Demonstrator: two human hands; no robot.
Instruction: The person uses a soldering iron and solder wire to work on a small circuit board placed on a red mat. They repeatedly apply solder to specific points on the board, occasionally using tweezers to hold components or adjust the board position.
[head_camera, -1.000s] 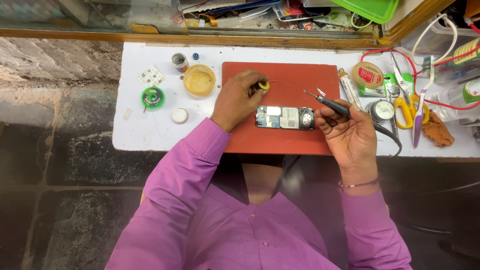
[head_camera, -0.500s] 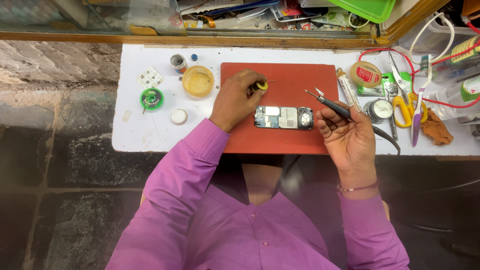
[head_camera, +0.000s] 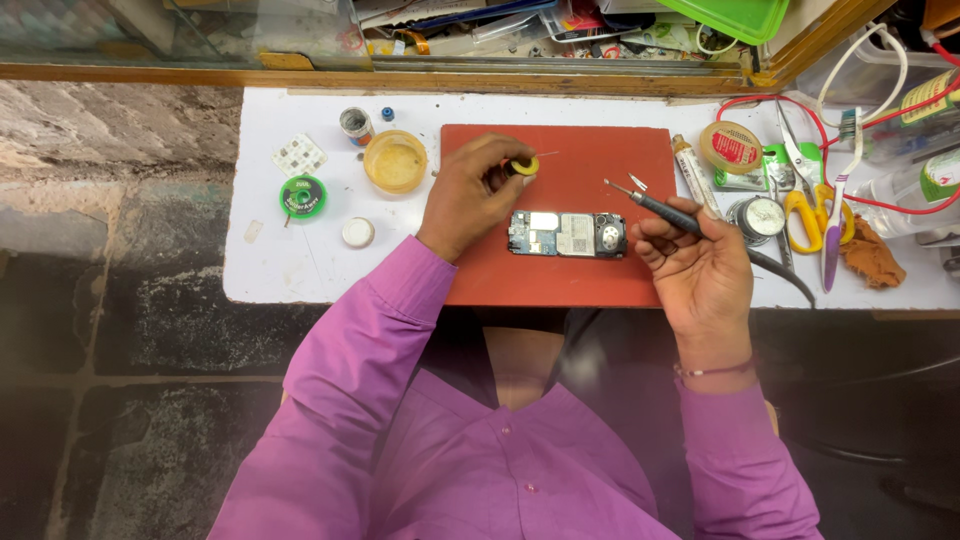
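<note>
At centre we see a bare phone circuit board (head_camera: 567, 234), a flat rectangle with metal shields and a round component at its right end, lying on a smooth red mat (head_camera: 590, 280) that covers the middle of the white surface (head_camera: 300, 265). The right hand (head_camera: 700, 270) sits just beside the board's right end, its grip pinched around a dark, slender soldering iron (head_camera: 672, 212) whose pointed tip angles up and left above the mat, apart from the board. The left hand (head_camera: 470, 195) rests on the mat just above and left of the board, its grip pressed together on a small yellow spool (head_camera: 524, 166) from which a thin wire end juts right. Left of the mat we note a round translucent amber tub (head_camera: 395, 161), a green coil reel (head_camera: 303, 196), a white disc cap (head_camera: 357, 232) and a small metal tin (head_camera: 354, 123). Right of the mat lie a roll of tan tape (head_camera: 731, 147), yellow-handled scissors (head_camera: 803, 200), a toothbrush (head_camera: 836, 225) and a crumpled brown rag (head_camera: 872, 255).
</note>
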